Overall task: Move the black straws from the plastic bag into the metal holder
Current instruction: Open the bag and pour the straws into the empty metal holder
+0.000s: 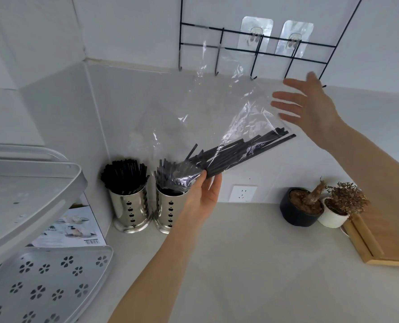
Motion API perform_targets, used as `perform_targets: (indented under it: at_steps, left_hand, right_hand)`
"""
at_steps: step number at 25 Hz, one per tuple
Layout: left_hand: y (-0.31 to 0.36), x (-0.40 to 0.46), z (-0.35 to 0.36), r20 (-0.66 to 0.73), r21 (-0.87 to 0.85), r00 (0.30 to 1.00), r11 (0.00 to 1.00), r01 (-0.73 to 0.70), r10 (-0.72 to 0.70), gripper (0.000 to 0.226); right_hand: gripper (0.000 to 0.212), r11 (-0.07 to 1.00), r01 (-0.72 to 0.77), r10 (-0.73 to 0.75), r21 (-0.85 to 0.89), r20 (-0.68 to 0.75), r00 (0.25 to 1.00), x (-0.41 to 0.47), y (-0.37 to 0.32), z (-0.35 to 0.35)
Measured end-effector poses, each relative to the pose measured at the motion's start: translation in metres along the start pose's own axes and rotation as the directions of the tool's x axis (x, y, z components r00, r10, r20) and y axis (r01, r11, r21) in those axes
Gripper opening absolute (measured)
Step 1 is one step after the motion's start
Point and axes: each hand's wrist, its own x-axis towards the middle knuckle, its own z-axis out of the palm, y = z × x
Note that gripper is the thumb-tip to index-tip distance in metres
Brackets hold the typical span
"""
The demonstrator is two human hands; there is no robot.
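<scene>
Above the right-hand metal holder [168,207], the left hand [204,191] is pinching the plastic bag [217,122] and the black straws [245,152] bunched inside it, lower tips already dipping into the holder. The right hand [310,108] is hovering spread, touching nothing certain. The straws are likely behaving as light, stiff, slippery rods — the film being limp — so gripping the bundle through the bag near its lower end seems best. A second holder [131,206] is standing full.

Right metal holder [168,213]: lower right wall hidden behind left forearm. Wooden tray [380,248] cut by right frame edge. Box [77,231] print too small to read. Grey rack [30,183] cut off left.
</scene>
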Motion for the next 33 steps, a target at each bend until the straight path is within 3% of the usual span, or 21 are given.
perform_targets:
  at_steps: [2,4,6,8,11,13,15,19,21,23,27,31,33]
  left_hand:
    - [0.001,-0.001,0.001,0.010,-0.020,1.000,1.000,-0.006,0.006,0.022]
    - [0.002,-0.002,0.003,0.008,-0.052,1.000,0.999,-0.006,0.007,0.024]
    - [0.002,-0.003,0.005,-0.003,-0.060,1.000,0.998,-0.005,0.005,0.024]
    - [0.001,-0.003,0.005,-0.010,-0.045,1.000,0.999,-0.006,0.006,0.022]
    - [0.001,-0.002,0.003,-0.014,-0.019,1.000,1.000,-0.004,0.004,0.021]
    - [0.001,-0.001,0.001,-0.021,0.015,1.000,1.000,-0.006,0.006,0.019]
    - [0.002,0.000,-0.002,-0.008,0.062,1.000,0.998,-0.008,0.008,0.018]
    - [0.007,-0.002,-0.007,0.032,0.138,0.997,0.988,0.065,-0.070,0.027]
    - [0.011,-0.005,-0.008,-0.003,0.207,0.990,0.969,0.136,-0.138,0.019]
    - [0.020,-0.009,-0.012,-0.085,0.336,0.980,0.921,0.199,-0.181,0.021]
    - [0.048,-0.017,-0.025,-0.250,0.618,0.960,0.742,0.260,-0.129,0.025]
    - [0.081,-0.020,-0.028,-0.373,0.793,0.918,0.560,0.240,0.135,0.024]
    - [0.093,-0.015,-0.031,-0.348,0.865,0.887,0.470,0.178,0.304,0.027]
  right_hand:
    - [0.033,0.997,0.012,0.003,0.081,-0.186,0.982,-0.003,0.023,-0.011]
    - [0.039,0.996,-0.089,0.087,-0.003,-0.213,0.973,-0.013,0.058,-0.016]
    - [0.050,0.960,-0.196,0.191,-0.201,-0.043,0.981,-0.028,0.092,-0.013]
    - [0.061,0.915,-0.213,0.283,-0.344,0.169,0.944,-0.044,0.111,0.005]
    - [0.069,0.927,-0.184,0.296,-0.328,0.334,0.895,-0.054,0.119,0.034]
    - [0.052,0.957,-0.125,0.221,-0.261,0.383,0.897,-0.053,0.117,0.050]
    - [0.025,0.981,-0.094,0.146,-0.171,0.323,0.935,-0.051,0.116,0.067]
    - [0.039,0.976,-0.159,0.147,0.147,0.088,0.985,-0.040,0.122,0.089]
    - [0.021,0.979,-0.167,0.170,0.113,-0.011,0.985,-0.036,0.124,0.094]
    - [0.005,0.975,-0.198,0.204,0.102,-0.049,0.978,-0.036,0.123,0.098]
    - [0.012,0.964,-0.205,0.213,0.168,-0.032,0.977,-0.032,0.121,0.102]
    - [0.010,0.953,-0.234,0.239,0.193,-0.003,0.971,-0.028,0.119,0.095]
    - [0.009,0.947,-0.241,0.245,0.214,0.008,0.969,-0.025,0.118,0.091]
